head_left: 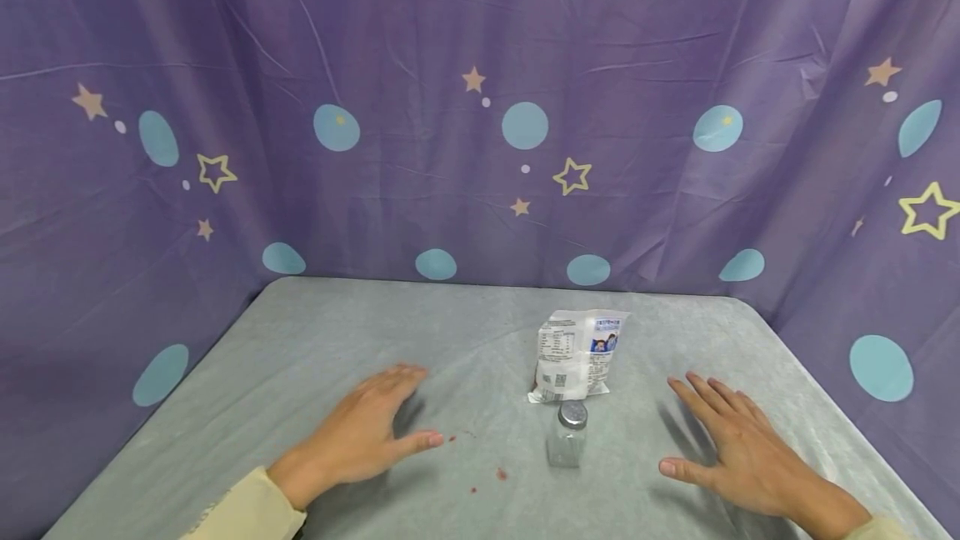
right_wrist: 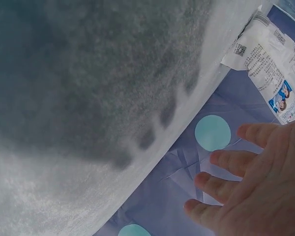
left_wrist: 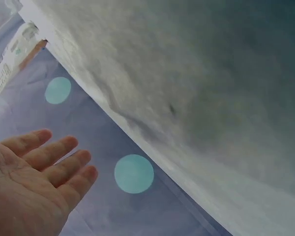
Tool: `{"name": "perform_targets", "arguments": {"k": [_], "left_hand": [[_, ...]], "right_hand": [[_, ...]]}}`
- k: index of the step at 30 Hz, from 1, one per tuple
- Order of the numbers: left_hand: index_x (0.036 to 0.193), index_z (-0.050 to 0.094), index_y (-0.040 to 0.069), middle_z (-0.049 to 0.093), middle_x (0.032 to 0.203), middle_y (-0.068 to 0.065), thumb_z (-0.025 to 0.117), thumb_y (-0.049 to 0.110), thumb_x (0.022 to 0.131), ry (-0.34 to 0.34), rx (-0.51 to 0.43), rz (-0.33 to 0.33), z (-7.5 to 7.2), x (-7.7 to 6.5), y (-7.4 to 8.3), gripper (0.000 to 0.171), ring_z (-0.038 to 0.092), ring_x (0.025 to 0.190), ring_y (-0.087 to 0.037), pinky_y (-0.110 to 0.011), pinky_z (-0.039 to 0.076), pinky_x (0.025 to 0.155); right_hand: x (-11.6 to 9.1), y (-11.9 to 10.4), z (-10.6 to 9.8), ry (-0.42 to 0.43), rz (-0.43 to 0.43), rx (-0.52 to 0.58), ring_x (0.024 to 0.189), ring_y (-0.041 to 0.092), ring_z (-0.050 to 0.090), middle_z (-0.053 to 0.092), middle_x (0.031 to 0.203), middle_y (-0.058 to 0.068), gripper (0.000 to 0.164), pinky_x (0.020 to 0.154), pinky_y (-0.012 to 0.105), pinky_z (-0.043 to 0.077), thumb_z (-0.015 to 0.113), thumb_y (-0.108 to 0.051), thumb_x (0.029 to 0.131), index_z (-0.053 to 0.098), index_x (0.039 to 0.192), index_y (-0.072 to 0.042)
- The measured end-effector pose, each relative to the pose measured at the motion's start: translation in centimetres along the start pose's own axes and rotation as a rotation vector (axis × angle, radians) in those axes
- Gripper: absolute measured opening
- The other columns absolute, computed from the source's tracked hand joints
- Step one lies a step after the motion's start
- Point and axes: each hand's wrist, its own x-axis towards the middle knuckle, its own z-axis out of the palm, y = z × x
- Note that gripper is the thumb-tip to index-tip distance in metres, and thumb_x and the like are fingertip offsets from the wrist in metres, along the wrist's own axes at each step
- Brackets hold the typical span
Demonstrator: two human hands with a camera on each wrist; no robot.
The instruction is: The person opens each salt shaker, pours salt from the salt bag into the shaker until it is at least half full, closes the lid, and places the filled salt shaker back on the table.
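Note:
A white printed packet (head_left: 576, 355) with a blue picture stands upright on the table, right of the middle. Just in front of it is a small clear glass shaker (head_left: 566, 445) with a silver metal cap. Left of both, my left hand (head_left: 363, 427) hovers low over the table, fingers extended and thumb apart, holding nothing. To their right, my right hand (head_left: 738, 448) is held likewise, fingers spread and nothing in it. In the right wrist view the packet (right_wrist: 273, 69) shows beyond the fingertips; the left wrist view has the packet (left_wrist: 12, 59) at its upper left corner.
A grey cloth covers the table (head_left: 360, 323). Several small red specks (head_left: 502, 473) lie on it between the left hand and the shaker. A purple curtain (head_left: 420, 207) with stars and blue dots encloses the table's back and sides.

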Motion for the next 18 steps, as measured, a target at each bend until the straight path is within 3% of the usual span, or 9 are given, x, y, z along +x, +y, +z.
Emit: {"name": "perform_targets", "arguments": {"k": [18], "left_hand": [[0.146, 0.054, 0.004, 0.056, 0.148, -0.011, 0.073, 0.062, 0.088, 0.008, -0.040, 0.088, 1.3, 0.4, 1.9, 0.084, 0.048, 0.139, -0.031, -0.053, 0.037, 0.113]], "right_hand": [[0.0, -0.4, 0.2, 0.006, -0.014, 0.000, 0.139, 0.052, 0.036, 0.042, 0.156, 0.023, 0.100, 0.112, 0.067, 0.021, 0.079, -0.065, 0.078, 0.042, 0.157, -0.016]]}}
